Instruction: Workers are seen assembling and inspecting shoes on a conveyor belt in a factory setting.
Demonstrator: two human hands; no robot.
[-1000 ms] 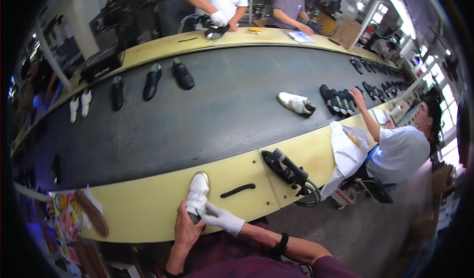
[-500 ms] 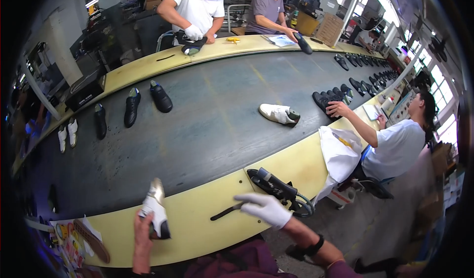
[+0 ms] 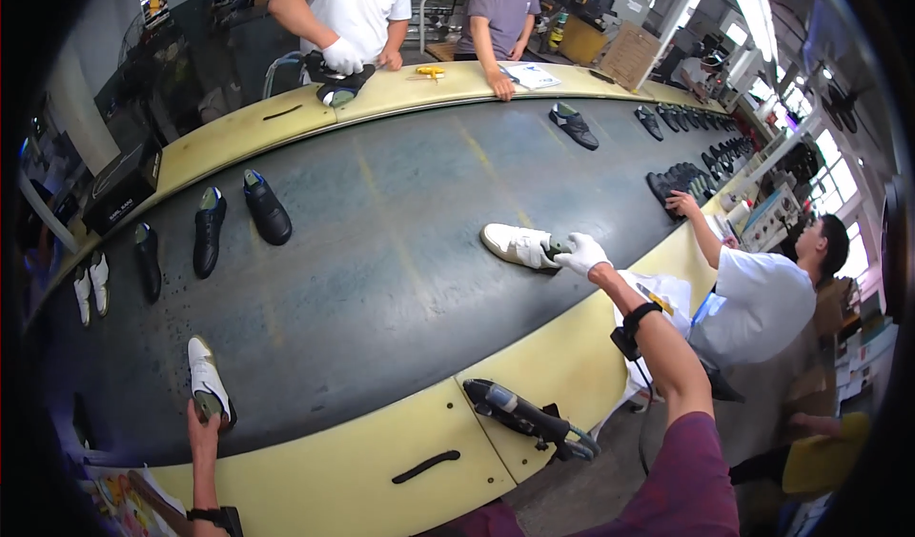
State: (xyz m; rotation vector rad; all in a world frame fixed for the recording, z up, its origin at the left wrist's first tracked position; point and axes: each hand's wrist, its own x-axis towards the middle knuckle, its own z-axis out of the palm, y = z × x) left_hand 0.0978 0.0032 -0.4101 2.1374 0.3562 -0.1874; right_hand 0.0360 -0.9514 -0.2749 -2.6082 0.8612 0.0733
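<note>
While the bare left hand (image 3: 205, 415) closes around the heel end of one white shoe (image 3: 204, 369), on or just above the left part of the dark belt (image 3: 372, 289), the gloved right hand (image 3: 582, 253) reaches across to the second white shoe (image 3: 516, 244), which lies on the belt further right with its toe to the left. The right fingers are partly bent and meet this shoe at its heel opening; whether they grip it firmly cannot be told. Each shoe looks light enough for one hand, with a fairly stiff sole, a softer upper and a smooth surface that a glove might slide on; it seems sturdy, though its pale finish could mark. The heel and collar look the best place to take hold, leaving the straps and toe untouched. Counted on the belt, there are two white shoes at the hands, two more white shoes (image 3: 99, 283) at the far left, three black shoes (image 3: 209, 237) to the right of those, and one dark shoe (image 3: 574, 127) alone on the far side; the crowded black rows (image 3: 679, 184) at the right cannot be counted reliably. The near yellow ledge (image 3: 305, 494) bears one curved black strip (image 3: 425, 466) and one black handheld tool (image 3: 515, 413).
</note>
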